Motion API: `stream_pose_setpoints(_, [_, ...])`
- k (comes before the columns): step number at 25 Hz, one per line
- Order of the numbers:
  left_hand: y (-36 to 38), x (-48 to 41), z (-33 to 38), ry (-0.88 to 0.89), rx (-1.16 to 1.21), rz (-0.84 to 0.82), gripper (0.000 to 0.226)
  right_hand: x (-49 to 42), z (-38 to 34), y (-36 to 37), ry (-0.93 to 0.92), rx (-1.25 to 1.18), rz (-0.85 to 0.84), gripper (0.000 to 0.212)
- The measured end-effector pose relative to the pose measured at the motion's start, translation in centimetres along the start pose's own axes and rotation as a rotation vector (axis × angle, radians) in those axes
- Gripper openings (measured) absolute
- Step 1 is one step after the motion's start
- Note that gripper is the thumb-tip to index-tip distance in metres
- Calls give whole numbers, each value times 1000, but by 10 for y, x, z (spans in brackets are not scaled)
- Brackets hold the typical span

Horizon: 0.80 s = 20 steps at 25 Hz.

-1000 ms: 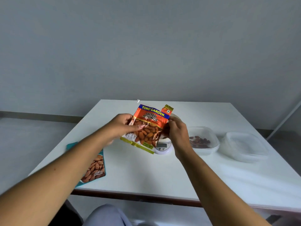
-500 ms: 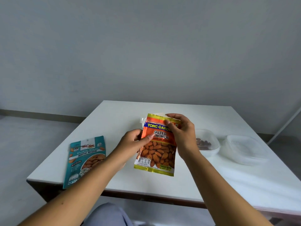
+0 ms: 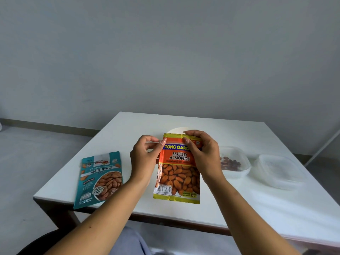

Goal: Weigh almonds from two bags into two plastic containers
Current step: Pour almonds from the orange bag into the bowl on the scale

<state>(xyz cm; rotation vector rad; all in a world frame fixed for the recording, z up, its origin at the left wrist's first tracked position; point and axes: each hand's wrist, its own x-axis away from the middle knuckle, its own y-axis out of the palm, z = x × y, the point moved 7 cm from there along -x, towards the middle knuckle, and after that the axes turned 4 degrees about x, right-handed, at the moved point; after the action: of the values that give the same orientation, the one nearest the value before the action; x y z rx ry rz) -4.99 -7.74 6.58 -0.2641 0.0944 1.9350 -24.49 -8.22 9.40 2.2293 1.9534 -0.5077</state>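
Orange almond bag [image 3: 177, 173], frame centre: upright, top edge pinched by left hand [image 3: 144, 159] and right hand [image 3: 205, 155]. Teal almond bag [image 3: 100, 178], lower left: flat on white table [image 3: 239, 203].

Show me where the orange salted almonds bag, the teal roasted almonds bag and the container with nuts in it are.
orange salted almonds bag [image 3: 178, 178], head view, on the printed almonds
teal roasted almonds bag [image 3: 100, 178], head view, middle of its front
container with nuts [image 3: 243, 167], head view, on its right wall

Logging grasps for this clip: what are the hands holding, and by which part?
Both hold the orange salted almonds bag upright by its top edge: left hand pinches the left corner, right hand the right.
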Motion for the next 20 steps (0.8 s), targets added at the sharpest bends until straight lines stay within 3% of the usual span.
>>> stream_pose_setpoints(6, [2, 7, 0, -35, 57, -44, 31, 1, 0, 11, -58, -38, -48, 16])
stream_pose_setpoints(12, [-30, 7, -18, -94, 133, 62, 31, 8, 11, 47, -25, 47, -93, 33])
stream_pose_setpoints(17, [-83, -9, -54, -207, 184, 289, 31, 40, 41, 99, 43, -18, -366, 58])
stream_pose_setpoints(20, [-105, -21, -71, -163, 62, 269, 36, 53, 60, 119, -5, 43, -357, 48])
